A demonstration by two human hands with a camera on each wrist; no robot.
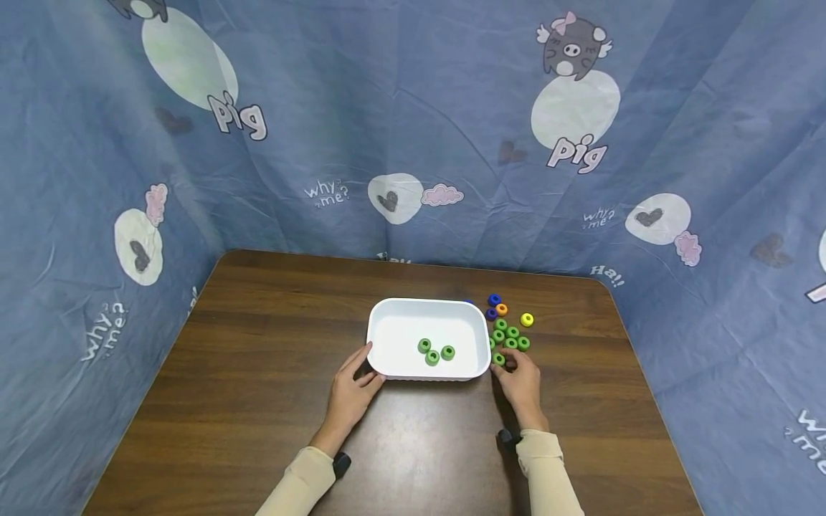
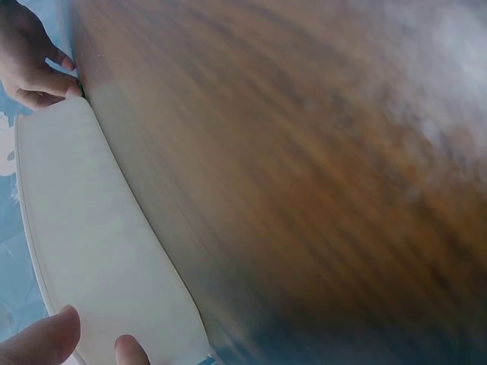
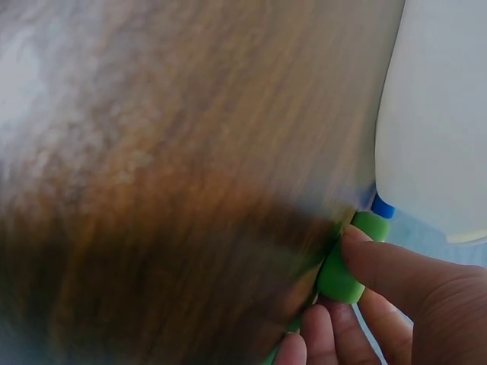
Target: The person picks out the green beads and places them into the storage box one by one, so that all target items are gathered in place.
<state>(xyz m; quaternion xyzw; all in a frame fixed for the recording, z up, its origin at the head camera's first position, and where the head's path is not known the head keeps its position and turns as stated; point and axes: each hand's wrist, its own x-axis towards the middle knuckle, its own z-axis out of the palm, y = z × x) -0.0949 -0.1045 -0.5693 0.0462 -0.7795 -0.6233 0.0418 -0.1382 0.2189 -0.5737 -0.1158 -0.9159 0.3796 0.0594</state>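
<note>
A shallow white tray [image 1: 400,326] sits on the table with three green ring-shaped beads [image 1: 448,352] inside it. My left hand [image 1: 348,394] holds the tray at its near left corner; in the left wrist view, fingertips [image 2: 133,351] press its outer wall. Beside the tray's near right corner, my right hand [image 1: 521,380] pinches a green bead [image 3: 342,275] between thumb and fingers, low at the table. More green beads [image 1: 513,332] lie grouped just beyond that hand, some right against the tray's right side.
Behind the green group lie blue beads [image 1: 494,299], an orange bead [image 1: 501,309] and a yellow bead [image 1: 527,319]. The brown wooden table [image 1: 258,344] ends at a blue patterned cloth [image 1: 452,129] that hangs at the back and sides.
</note>
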